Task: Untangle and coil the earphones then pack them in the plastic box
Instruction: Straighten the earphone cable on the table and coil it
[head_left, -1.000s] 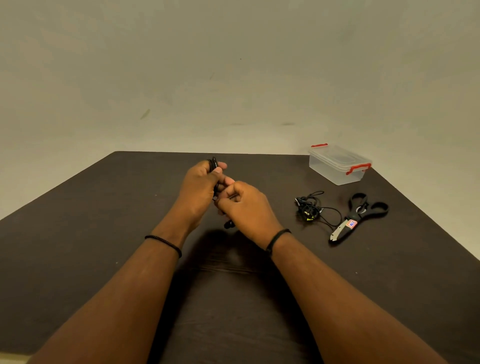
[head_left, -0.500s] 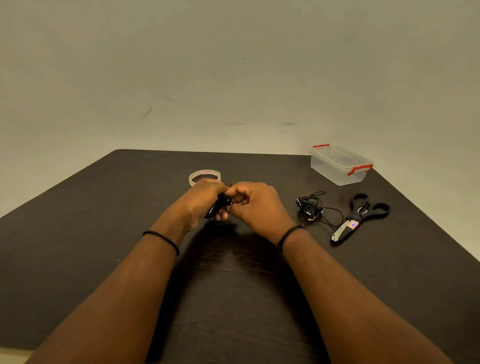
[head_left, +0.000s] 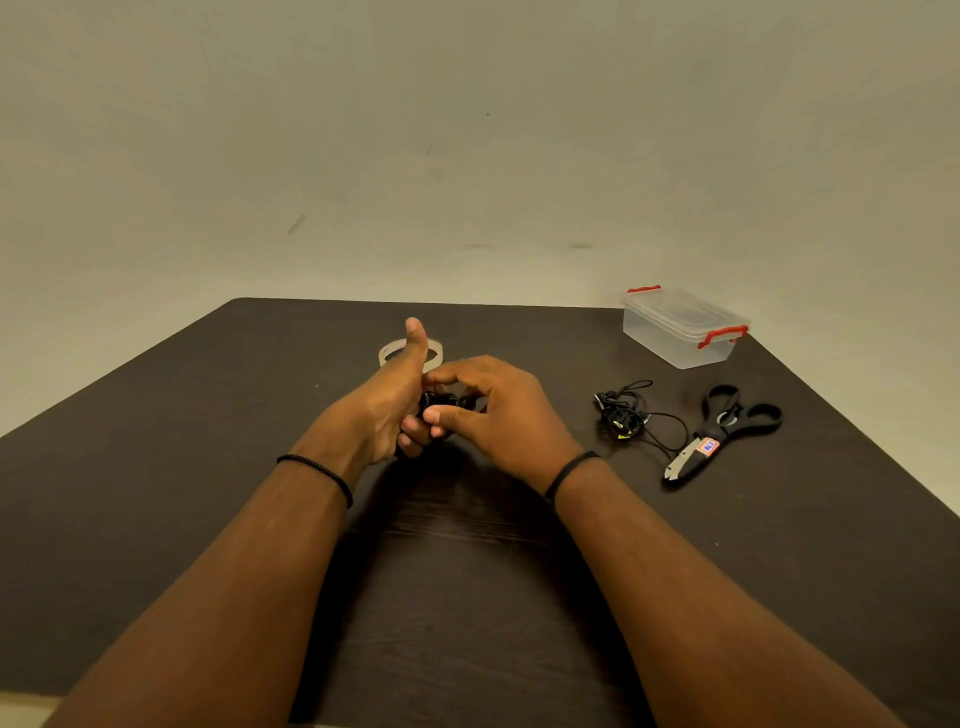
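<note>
We are coiling: our right hand (head_left: 498, 410) pinches the earphones (head_left: 441, 401) against our left hand (head_left: 387, 405), thumb up; next, the box (head_left: 680, 327) at two o'clock needs opening.

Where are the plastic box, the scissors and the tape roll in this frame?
plastic box (head_left: 675, 340): head view, on its clear front wall.
scissors (head_left: 719, 434): head view, at the pivot below the black handles.
tape roll (head_left: 387, 355): head view, on its left rim beside the raised thumb.
</note>
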